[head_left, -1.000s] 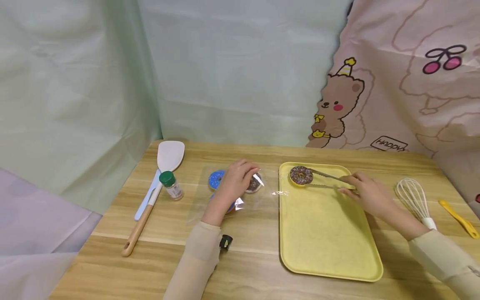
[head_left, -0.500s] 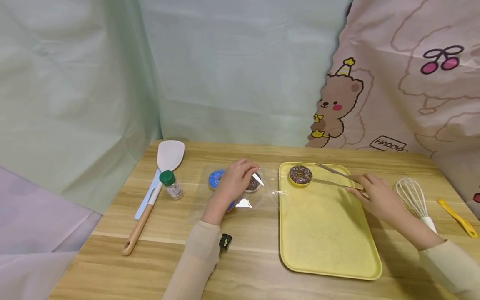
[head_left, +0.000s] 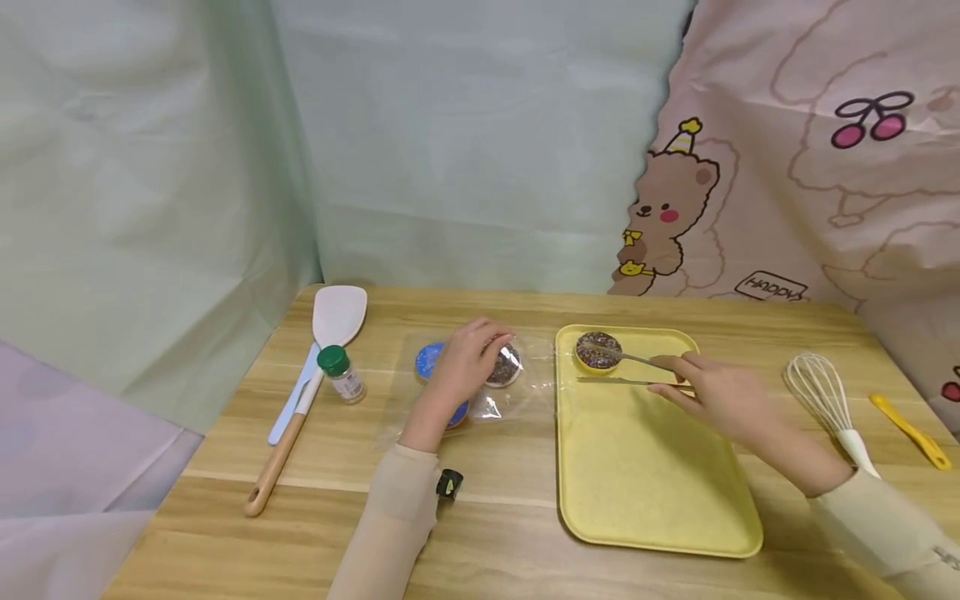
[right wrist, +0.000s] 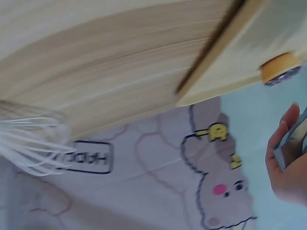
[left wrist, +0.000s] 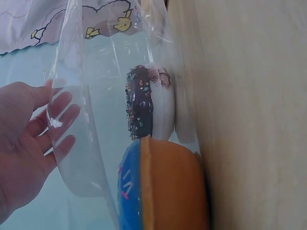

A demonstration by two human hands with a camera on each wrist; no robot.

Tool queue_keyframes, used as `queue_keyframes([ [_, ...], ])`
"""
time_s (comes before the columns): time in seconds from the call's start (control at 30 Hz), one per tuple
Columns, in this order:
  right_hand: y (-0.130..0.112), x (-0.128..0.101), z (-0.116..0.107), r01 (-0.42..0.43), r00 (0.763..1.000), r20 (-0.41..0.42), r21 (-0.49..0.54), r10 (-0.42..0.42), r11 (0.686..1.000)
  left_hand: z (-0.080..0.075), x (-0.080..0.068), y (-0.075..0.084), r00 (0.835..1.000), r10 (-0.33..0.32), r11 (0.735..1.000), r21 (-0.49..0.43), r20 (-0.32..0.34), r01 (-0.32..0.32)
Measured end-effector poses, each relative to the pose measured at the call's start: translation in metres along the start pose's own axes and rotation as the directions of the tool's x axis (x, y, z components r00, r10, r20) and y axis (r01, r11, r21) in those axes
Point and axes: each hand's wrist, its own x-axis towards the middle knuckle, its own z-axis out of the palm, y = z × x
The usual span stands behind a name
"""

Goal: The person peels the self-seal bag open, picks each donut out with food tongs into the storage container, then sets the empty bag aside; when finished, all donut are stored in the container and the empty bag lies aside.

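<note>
In the head view my left hand (head_left: 467, 367) holds up the edge of a clear plastic bag (head_left: 538, 379), pinched between thumb and fingers. A dark sprinkled donut (left wrist: 144, 103) and a blue-iced donut (left wrist: 168, 187) show at the bag in the left wrist view; another blue donut (head_left: 429, 358) is partly behind the hand. My right hand (head_left: 723, 400) grips metal tongs (head_left: 636, 359) over the yellow tray (head_left: 660, 517). One tong arm overlaps the chocolate donut (head_left: 598, 348) in the tray's far left corner; the other arm lies in front of it, jaws apart.
On the left are a wooden-handled spatula (head_left: 339, 315), a pale blue utensil (head_left: 291, 408) and a green-capped shaker (head_left: 341, 375). A whisk (head_left: 821, 392) and a yellow utensil (head_left: 909, 430) lie right of the tray. Cloth backdrops (head_left: 480, 167) rise behind the wooden table (head_left: 510, 533).
The tongs first drew back to the right from the chocolate donut on the tray, their arms spread. Now they have come left again, over and in front of it. My left hand has stayed put.
</note>
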Motion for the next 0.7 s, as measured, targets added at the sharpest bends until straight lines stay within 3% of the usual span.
queue_keyframes([
  [0.17, -0.014, 0.017, 0.012, 0.130, 0.986, -0.108, -0.011, -0.130, 0.992, -0.001, -0.001, 0.000, 1.000, 0.000, 1.000, -0.008, -0.015, 0.000],
  [0.27, -0.022, 0.027, 0.017, 0.177, 0.976, -0.122, -0.028, -0.179, 0.984, -0.002, -0.001, 0.000, 1.000, -0.004, 1.000, -0.019, -0.023, 0.004],
  [0.5, -0.039, 0.047, 0.028, 0.151, 0.988, -0.026, -0.043, -0.152, 0.988, -0.003, 0.000, -0.001, 1.000, -0.016, 1.000, -0.026, -0.015, 0.015],
  [0.7, -0.054, 0.061, 0.038, 0.133, 0.991, -0.001, -0.039, -0.133, 0.990, -0.004, -0.001, -0.001, 1.000, -0.031, 0.999, -0.020, 0.005, 0.031],
])
